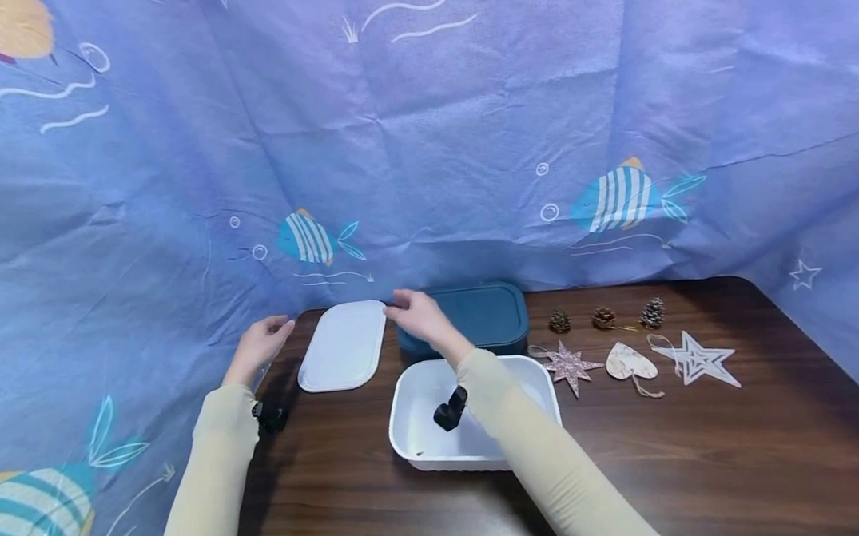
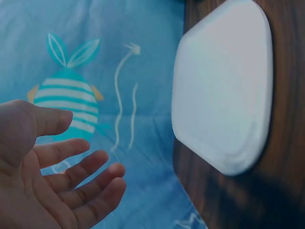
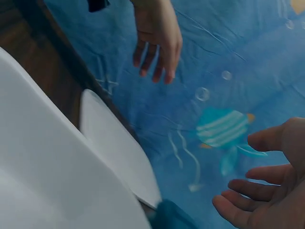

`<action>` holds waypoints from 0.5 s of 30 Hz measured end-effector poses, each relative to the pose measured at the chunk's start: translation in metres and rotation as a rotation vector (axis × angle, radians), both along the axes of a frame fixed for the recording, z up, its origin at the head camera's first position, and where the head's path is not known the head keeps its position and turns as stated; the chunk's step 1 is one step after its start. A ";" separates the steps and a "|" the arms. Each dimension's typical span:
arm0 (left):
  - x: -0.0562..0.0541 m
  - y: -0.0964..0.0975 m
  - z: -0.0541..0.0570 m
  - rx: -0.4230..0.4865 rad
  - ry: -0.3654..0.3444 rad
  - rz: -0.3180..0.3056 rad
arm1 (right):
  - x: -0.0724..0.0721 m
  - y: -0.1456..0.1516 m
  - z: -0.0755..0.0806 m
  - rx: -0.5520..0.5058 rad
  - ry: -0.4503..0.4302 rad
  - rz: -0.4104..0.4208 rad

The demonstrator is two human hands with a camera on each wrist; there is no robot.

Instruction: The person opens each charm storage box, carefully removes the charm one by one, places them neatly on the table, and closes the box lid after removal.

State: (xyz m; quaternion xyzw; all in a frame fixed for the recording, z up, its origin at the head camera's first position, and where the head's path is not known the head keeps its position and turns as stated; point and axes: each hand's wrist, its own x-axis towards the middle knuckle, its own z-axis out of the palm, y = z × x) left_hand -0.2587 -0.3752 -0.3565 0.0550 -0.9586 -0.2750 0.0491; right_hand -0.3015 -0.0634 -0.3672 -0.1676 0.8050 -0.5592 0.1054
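A white lid (image 1: 343,346) lies flat on the table at the left, between the two hands. My left hand (image 1: 261,342) is held just left of it, fingers loosely bent and apart from the lid in the left wrist view. My right hand (image 1: 419,313) hovers by the lid's far right corner, in front of a dark blue lidded box (image 1: 483,313); its fingers are relaxed and hold nothing in the right wrist view. Below the right forearm stands a white rectangular container (image 1: 422,428) without a cover, partly hidden by the sleeve.
Right of the box stand several pine cones (image 1: 604,317). Nearer lie a pink glitter star (image 1: 569,366), a pale heart ornament (image 1: 631,362) and a white star (image 1: 696,359), with hanging strings. A blue fish-print cloth (image 1: 440,179) hangs behind and left of the table (image 1: 697,464).
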 end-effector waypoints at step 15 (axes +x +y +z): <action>0.001 -0.017 -0.042 0.036 -0.109 0.023 | 0.021 -0.053 -0.028 -0.100 -0.247 0.054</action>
